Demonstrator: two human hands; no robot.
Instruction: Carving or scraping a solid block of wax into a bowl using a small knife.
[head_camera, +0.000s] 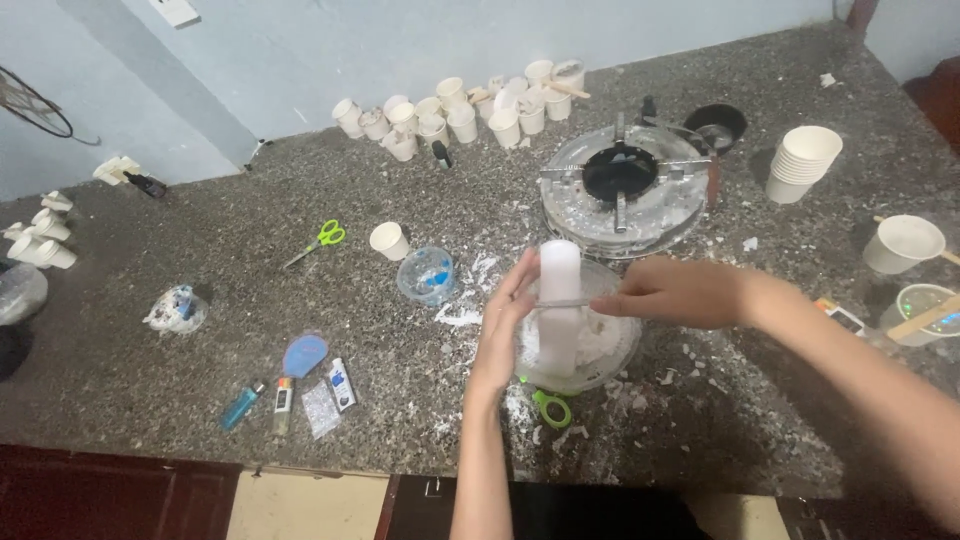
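Head view, our hands: our left hand (503, 325) is spread flat against the left side of the white cylinder (560, 305), fingers extended upward; our right hand (668, 291) pinches a thin blade-like strip (568, 301) that lies across the cylinder's front.
Head view, the cylinder: it stands upright inside a clear shallow bowl (620, 350) near the counter's front edge, with white shavings piled around its base.
Head view, tipping risk: we judge the cylinder tall and narrow for its footing, so a sideways pull on the strip could topple it out of the bowl, since only an open palm steadies it.
Head view, cut risk: the strip runs close to our left fingers (520, 280); a slip could drive it into them.
Head view, mess risk: flakes already litter the speckled counter (200, 260); more scraping may throw them past the bowl's rim.
Head view, clutter: green scissors (551, 408) lie just in front of the bowl, touching or nearly so, and could be knocked off the edge by our left wrist.
Head view, surroundings: a round metal burner (622, 190) sits just behind the bowl, paper cups (455, 110) well beyond.
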